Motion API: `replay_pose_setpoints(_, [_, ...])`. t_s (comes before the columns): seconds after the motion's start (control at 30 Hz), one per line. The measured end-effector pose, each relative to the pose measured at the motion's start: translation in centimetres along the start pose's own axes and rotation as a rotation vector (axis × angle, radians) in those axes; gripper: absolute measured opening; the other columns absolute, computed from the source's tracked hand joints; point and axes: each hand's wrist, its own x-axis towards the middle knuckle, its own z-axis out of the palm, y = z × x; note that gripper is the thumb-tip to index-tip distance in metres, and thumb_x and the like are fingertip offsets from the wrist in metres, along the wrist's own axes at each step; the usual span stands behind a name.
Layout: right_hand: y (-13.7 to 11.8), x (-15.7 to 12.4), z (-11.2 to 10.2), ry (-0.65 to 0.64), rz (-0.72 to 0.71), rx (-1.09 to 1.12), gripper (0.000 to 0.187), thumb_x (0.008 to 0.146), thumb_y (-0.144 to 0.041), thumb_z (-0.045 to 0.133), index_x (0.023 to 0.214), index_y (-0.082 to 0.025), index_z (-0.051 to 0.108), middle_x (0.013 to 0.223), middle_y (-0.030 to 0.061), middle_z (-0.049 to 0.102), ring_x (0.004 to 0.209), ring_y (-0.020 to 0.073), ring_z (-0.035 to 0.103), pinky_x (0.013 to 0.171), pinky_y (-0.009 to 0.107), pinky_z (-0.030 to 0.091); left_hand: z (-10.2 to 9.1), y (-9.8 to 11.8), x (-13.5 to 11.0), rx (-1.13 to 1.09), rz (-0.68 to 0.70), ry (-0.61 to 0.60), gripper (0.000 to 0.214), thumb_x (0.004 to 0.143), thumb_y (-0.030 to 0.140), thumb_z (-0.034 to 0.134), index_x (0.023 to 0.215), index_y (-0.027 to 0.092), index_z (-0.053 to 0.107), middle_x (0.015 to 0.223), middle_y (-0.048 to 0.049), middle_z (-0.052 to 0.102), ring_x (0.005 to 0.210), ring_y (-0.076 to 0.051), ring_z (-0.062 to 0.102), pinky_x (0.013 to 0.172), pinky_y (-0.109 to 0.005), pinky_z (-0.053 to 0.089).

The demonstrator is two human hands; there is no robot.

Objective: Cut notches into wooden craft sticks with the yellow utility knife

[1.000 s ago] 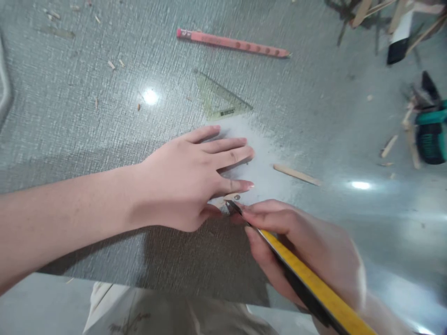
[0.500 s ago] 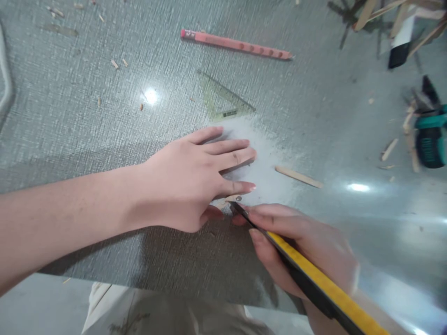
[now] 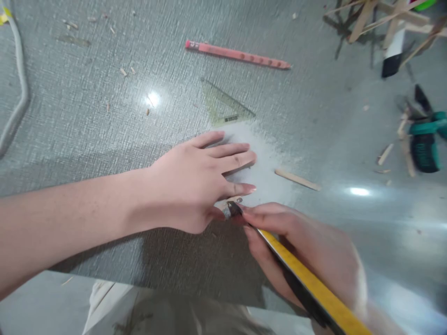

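My left hand [image 3: 206,174] lies flat on the table with its fingers spread. Between its index finger and thumb a small piece of wooden stick [image 3: 233,200] shows, mostly covered by the hand. A yellow and black utility knife [image 3: 296,272] slants up from the lower right, and my right hand [image 3: 300,251] is closed around it near the blade end. The knife's tip touches or nearly touches the wood piece; the exact contact is too small to make out. Just beyond my left fingertips rests a clear green set square [image 3: 228,111].
A pink pencil [image 3: 240,56] lies farther back. One short wooden stick [image 3: 296,179] is right of my left hand. Green-handled pliers [image 3: 424,139] and a bundle of wooden sticks [image 3: 370,21] are at the right. A grey cable [image 3: 21,88] curves along the left; wood scraps are scattered about.
The view has shifted slightly, so the things on the table sit a little lower. The knife is tilted a little differently, its tip still beside the left thumb.
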Motion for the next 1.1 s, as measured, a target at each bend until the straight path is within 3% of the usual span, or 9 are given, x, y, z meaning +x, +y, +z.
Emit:
replay_pose_setpoints(0.43, [0.1,0.3,0.2,0.018,-0.009,0.017,0.02,0.09,-0.007,0.059,0.1,-0.025,0.061,0.087,0.0036,0.075,0.07,0.018,0.075,0.059,0.026,0.062,0.0,0.0,0.0,-0.02,0.003,0.009,0.054,0.084,0.041,0.074,0.135,0.028,0.067,0.157,-0.0091,0.049,0.151,-0.033,0.038,0.128,-0.056,0.022])
replay_pose_setpoints(0.57, [1.4,-1.2,0.2,0.118,-0.058,0.101,0.031,0.087,-0.004,0.064,0.109,-0.026,0.065,0.089,0.002,0.078,0.078,0.0204,0.077,0.066,0.03,0.065,-0.1,-0.1,-0.1,0.001,0.022,0.017,0.055,0.084,0.044,0.076,0.135,0.028,0.066,0.156,-0.0103,0.05,0.15,-0.032,0.041,0.127,-0.056,0.024])
replay_pose_setpoints(0.67, [2.4,-2.2,0.1,0.242,-0.01,0.154,0.034,0.089,-0.007,0.061,0.116,-0.026,0.068,0.089,0.0034,0.079,0.084,0.0233,0.078,0.068,0.034,0.066,0.0,0.0,-0.2,0.048,0.051,0.066,0.058,0.085,0.054,0.074,0.133,0.023,0.067,0.152,-0.0126,0.054,0.146,-0.032,0.047,0.126,-0.053,0.03])
replay_pose_setpoints(0.83, [3.0,-2.4,0.2,0.235,-0.026,0.165,0.027,0.091,-0.014,0.061,0.114,-0.023,0.07,0.096,0.005,0.079,0.088,0.0227,0.077,0.072,0.034,0.065,0.1,0.4,-0.2,0.11,0.028,0.205,0.06,0.086,0.065,0.07,0.115,0.012,0.071,0.126,-0.0136,0.07,0.124,-0.029,0.065,0.121,-0.048,0.04])
replay_pose_setpoints(0.9, [3.0,-2.2,0.2,0.223,-0.017,0.189,0.032,0.088,-0.011,0.064,0.118,-0.022,0.068,0.102,0.0062,0.079,0.093,0.0232,0.077,0.076,0.035,0.066,-0.1,0.3,-0.1,0.071,0.029,0.207,0.052,0.09,0.06,0.067,0.112,0.012,0.07,0.123,-0.0124,0.072,0.118,-0.028,0.068,0.118,-0.047,0.043])
replay_pose_setpoints(1.0, [2.9,-1.9,0.2,0.21,-0.018,0.161,0.035,0.085,-0.009,0.07,0.117,-0.023,0.067,0.102,0.0051,0.08,0.092,0.022,0.078,0.077,0.034,0.067,-0.4,-0.1,-0.1,-0.026,0.1,0.167,0.024,0.101,0.034,0.057,0.11,0.017,0.071,0.124,-0.0079,0.072,0.122,-0.024,0.065,0.114,-0.042,0.046])
replay_pose_setpoints(1.1, [2.8,-1.9,0.3,0.21,-0.015,0.122,0.033,0.083,-0.008,0.073,0.112,-0.023,0.067,0.099,0.0037,0.08,0.088,0.0195,0.079,0.075,0.029,0.067,-0.6,-0.4,-0.1,-0.068,0.146,0.156,0.026,0.1,0.016,0.05,0.096,0.019,0.075,0.114,-0.0061,0.074,0.117,-0.021,0.067,0.107,-0.038,0.049])
